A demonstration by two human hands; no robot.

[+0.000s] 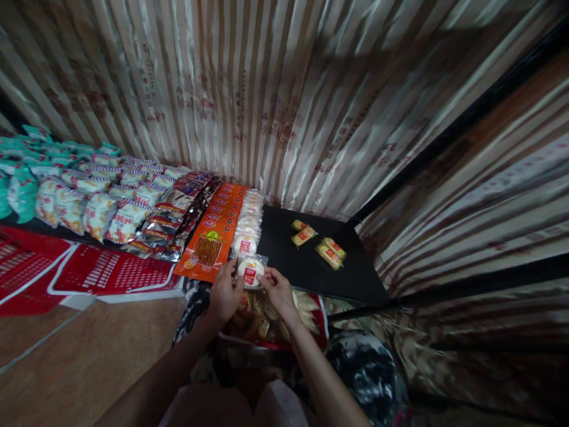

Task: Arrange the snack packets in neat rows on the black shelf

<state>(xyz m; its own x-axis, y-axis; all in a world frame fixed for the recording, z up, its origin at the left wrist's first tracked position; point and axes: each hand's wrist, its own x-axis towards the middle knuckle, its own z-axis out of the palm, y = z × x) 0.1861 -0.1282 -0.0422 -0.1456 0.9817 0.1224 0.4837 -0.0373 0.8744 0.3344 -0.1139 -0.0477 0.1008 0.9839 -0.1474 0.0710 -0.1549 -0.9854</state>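
Both hands on a clear-wrapped round cake pkt at front edge of black table.

Black table (306, 267) carries rows of snack bags (102, 207), orange pkts (213, 234), row of cake pkts (248, 222), small yellow bars (329, 253) well apart to the right. Left hand (226, 293) & right hand (278, 290): fingers pinched on cake pkt (251, 270), one each side, at near end of its row.

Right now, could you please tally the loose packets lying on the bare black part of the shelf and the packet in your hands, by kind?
Small yellow packets on the black shelf: 4
Round white packet held by left hand and right hand: 1
Total: 5
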